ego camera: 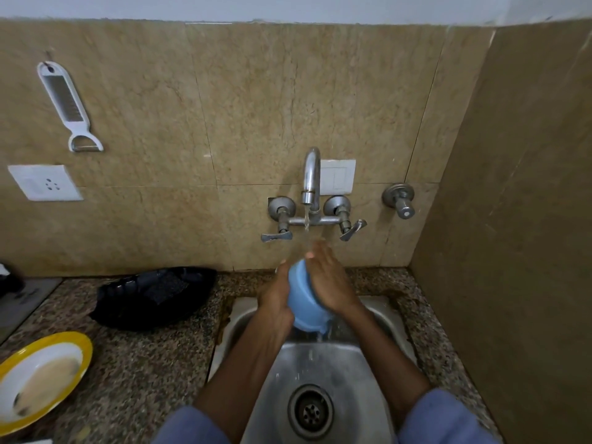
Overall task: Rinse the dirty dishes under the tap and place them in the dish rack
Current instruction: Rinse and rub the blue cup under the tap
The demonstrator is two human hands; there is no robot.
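Observation:
A blue cup (302, 299) is tilted on its side over the steel sink (368, 373), just below the running tap (310, 177). My left hand (277, 293) grips it from the left and my right hand (330, 280) presses on it from the right, fingers reaching up into the water stream. Water drips from the cup's lower edge. A dirty white plate with a yellow rim (38, 379) lies on the counter at the far left. A black dish rack (153, 296) sits on the counter left of the sink.
Two lever handles (275, 235) (352, 230) flank the spout, with a separate valve (400, 203) to the right. A wall rises close on the right. A grater and peeler (67, 104) hangs above a socket (45, 182). The counter is speckled granite (144, 363).

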